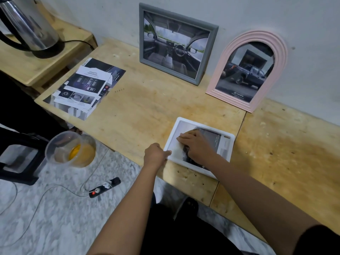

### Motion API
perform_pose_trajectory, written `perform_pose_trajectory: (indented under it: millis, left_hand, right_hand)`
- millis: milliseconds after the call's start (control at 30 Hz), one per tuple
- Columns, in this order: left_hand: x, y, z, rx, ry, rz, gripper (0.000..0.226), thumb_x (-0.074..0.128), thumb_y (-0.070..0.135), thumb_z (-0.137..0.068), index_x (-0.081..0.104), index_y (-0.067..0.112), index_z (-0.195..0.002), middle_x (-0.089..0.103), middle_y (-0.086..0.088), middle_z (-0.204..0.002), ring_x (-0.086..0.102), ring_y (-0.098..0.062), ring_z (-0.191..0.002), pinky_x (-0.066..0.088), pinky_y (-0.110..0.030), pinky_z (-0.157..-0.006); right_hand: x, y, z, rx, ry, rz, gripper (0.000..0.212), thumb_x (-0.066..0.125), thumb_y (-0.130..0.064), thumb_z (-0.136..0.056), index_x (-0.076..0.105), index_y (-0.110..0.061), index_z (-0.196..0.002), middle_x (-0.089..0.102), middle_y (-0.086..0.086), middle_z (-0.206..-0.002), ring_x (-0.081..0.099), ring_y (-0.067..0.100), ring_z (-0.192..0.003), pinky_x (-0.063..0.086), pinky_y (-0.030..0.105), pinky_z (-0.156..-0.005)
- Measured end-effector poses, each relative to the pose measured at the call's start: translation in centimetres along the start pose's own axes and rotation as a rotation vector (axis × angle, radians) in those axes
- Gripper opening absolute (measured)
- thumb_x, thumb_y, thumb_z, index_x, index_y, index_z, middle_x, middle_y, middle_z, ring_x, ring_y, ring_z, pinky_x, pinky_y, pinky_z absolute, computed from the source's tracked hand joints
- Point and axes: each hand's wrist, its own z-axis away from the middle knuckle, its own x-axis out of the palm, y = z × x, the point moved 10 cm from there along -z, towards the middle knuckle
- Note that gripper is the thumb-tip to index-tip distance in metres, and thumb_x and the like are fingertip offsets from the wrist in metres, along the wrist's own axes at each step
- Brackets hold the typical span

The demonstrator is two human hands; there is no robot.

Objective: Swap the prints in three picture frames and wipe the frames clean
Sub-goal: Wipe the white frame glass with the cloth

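A matt white plastic-looking frame is seen under the right hand, laid on a rough, stained plywood bench; glossy paper prints lie beyond the left hand, near a polished metal kettle.

Pale wall behind plywood bench; marbled grey floor.

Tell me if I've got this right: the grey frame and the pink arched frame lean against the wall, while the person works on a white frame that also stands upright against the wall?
Not quite. The head view shows the white frame lying flat on the wooden table, with both hands on it. The grey frame and the pink arched frame do lean against the wall.
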Motion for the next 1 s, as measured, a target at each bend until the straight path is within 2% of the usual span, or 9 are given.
perform_pose_trajectory:
  millis: [200, 333, 433, 500, 567, 667, 800, 900, 1000]
  left_hand:
    - [0.2, 0.0, -0.2, -0.014, -0.035, 0.007, 0.045, 0.073, 0.026, -0.078, 0.033, 0.016, -0.062, 0.049, -0.006, -0.066, 0.060, -0.029, -0.075, 0.041, -0.033, -0.063]
    - [0.2, 0.0, -0.3, -0.023, -0.042, 0.011, 0.044, 0.073, 0.026, -0.078, 0.033, 0.016, -0.063, 0.054, -0.010, -0.074, 0.065, -0.034, -0.084, 0.042, -0.033, -0.064]
    - [0.2, 0.0, -0.2, -0.020, -0.033, 0.014, 0.044, 0.073, 0.026, -0.078, 0.033, 0.016, -0.063, 0.053, -0.008, -0.072, 0.064, -0.032, -0.081, 0.040, -0.031, -0.063]
    - [0.1, 0.0, -0.1, -0.013, -0.022, 0.016, 0.045, 0.073, 0.027, -0.078, 0.032, 0.016, -0.062, 0.052, -0.007, -0.069, 0.063, -0.031, -0.080, 0.038, -0.030, -0.062]
    - [0.1, 0.0, 0.0, -0.009, -0.021, 0.021, 0.045, 0.072, 0.027, -0.078, 0.032, 0.016, -0.062, 0.053, -0.007, -0.069, 0.063, -0.031, -0.080, 0.038, -0.030, -0.062]
    - [0.3, -0.2, -0.1, -0.008, -0.030, 0.019, 0.044, 0.072, 0.028, -0.078, 0.032, 0.016, -0.063, 0.057, -0.011, -0.074, 0.065, -0.032, -0.081, 0.040, -0.031, -0.063]
    - [0.1, 0.0, 0.1, -0.012, -0.010, 0.003, 0.045, 0.071, 0.028, -0.080, 0.031, 0.016, -0.063, 0.042, -0.001, -0.062, 0.047, -0.024, -0.067, 0.030, -0.029, -0.054]
    - [-0.2, 0.0, 0.3, -0.004, 0.012, -0.012, 0.045, 0.070, 0.029, -0.080, 0.031, 0.015, -0.063, 0.039, 0.000, -0.062, 0.041, -0.019, -0.062, 0.027, -0.029, -0.051]
    - [-0.2, -0.2, 0.4, 0.003, 0.039, 0.020, 0.044, 0.071, 0.029, -0.079, 0.032, 0.015, -0.064, 0.041, -0.001, -0.063, 0.042, -0.019, -0.062, 0.029, -0.029, -0.053]
  right_hand:
    - [-0.6, 0.0, 3.1, -0.138, 0.126, 0.018, 0.050, 0.045, -0.008, -0.084, 0.056, -0.028, -0.129, 0.051, -0.012, -0.138, 0.044, 0.023, -0.103, 0.035, 0.032, -0.084]
    - [-0.3, 1.0, 4.9, -0.157, 0.086, -0.070, 0.047, 0.043, -0.018, -0.081, 0.062, -0.028, -0.123, 0.060, -0.011, -0.127, 0.045, 0.015, -0.098, 0.041, 0.031, -0.085]
    - [-0.4, 1.7, 5.9, -0.191, -0.011, -0.148, 0.045, 0.050, -0.004, -0.079, 0.067, -0.022, -0.116, 0.060, -0.017, -0.121, 0.037, -0.002, -0.087, 0.031, 0.010, -0.080]
    - [-0.4, 2.8, 6.0, -0.154, -0.136, -0.232, 0.043, 0.051, 0.003, -0.079, 0.070, -0.020, -0.111, 0.062, -0.014, -0.119, 0.047, -0.003, -0.090, 0.038, 0.009, -0.080]
    - [-1.3, 4.0, 5.7, -0.056, -0.180, -0.398, 0.040, 0.051, 0.005, -0.081, 0.073, -0.019, -0.103, 0.070, -0.002, -0.109, 0.062, 0.011, -0.085, 0.051, 0.022, -0.078]
    - [-4.1, 6.1, 5.0, 0.158, 0.039, -0.595, 0.038, 0.048, 0.005, -0.086, 0.072, -0.021, -0.100, 0.069, -0.002, -0.082, 0.056, 0.013, -0.060, 0.047, 0.020, -0.057]
    - [-7.3, 8.4, 4.8, 0.374, 0.518, -0.607, 0.032, 0.048, 0.002, -0.087, 0.069, -0.012, -0.107, 0.068, 0.007, -0.103, 0.061, 0.021, -0.090, 0.049, 0.030, -0.082]
    - [-4.4, 8.0, 4.9, 0.449, 0.438, -0.409, 0.038, 0.046, -0.002, -0.087, 0.062, -0.016, -0.119, 0.056, 0.009, -0.123, 0.047, 0.030, -0.114, 0.046, 0.041, -0.089]
    - [-2.2, 6.6, 6.6, 0.478, 0.425, -0.261, 0.042, 0.044, -0.007, -0.087, 0.057, -0.018, -0.125, 0.049, 0.009, -0.130, 0.039, 0.034, -0.120, 0.045, 0.047, -0.089]
